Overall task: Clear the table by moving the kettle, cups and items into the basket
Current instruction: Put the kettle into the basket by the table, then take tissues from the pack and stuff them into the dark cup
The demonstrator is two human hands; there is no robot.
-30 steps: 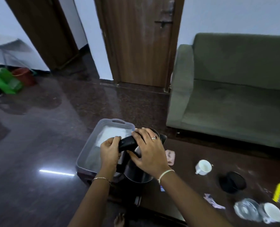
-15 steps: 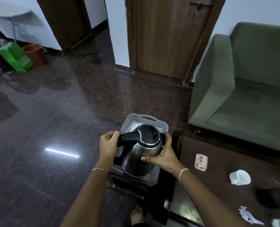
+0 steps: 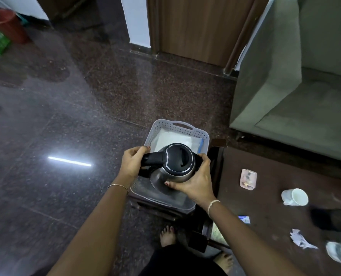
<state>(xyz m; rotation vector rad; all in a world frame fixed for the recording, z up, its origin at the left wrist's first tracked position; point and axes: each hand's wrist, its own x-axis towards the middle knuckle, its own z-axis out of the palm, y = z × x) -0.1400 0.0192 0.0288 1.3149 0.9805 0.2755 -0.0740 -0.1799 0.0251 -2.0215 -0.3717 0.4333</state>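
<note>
Since the earlier frame the steel kettle [image 3: 172,168] has come lower into the grey perforated basket [image 3: 180,130], base now sitting down inside the near half, though whether it is touching the floor of the basket is unclear. Left hand [image 3: 132,163] is wrapping closed around the black handle, which is sticking out over the basket's left wall. Right hand [image 3: 195,184] is cupping the kettle's right side, fingers curled round the steel body, thumb on the near face. White liner sheet [image 3: 173,139] is lying in the basket's far half, beyond the kettle. Basket is sitting on a low dark stand just left of the dark table [image 3: 269,212]. On the table, right of the basket: pink packet [image 3: 248,179] nearest, white cup [image 3: 295,197] further right, black round kettle base [image 3: 332,219] beyond that, crumpled paper [image 3: 300,240] nearer the person. Small blue-white sachet [image 3: 244,219] is lying at the table's near-left edge.
</note>
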